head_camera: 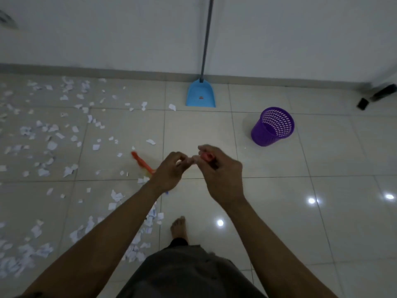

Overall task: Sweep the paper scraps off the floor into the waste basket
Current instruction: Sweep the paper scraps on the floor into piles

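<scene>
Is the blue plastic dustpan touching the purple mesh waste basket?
Apart. The head view shows bare floor tiles between the blue plastic dustpan and the purple mesh waste basket.

Floor [279, 211]: pale glossy tiles, meeting the wall at the far edge.
Paper scraps [51, 145]: scattered thickly across the left side.
Dustpan [200, 94]: blue, by the wall.
Waste basket [271, 127]: purple, upright, right of the dustpan.
Bare foot [178, 227]: near bottom centre.
</scene>
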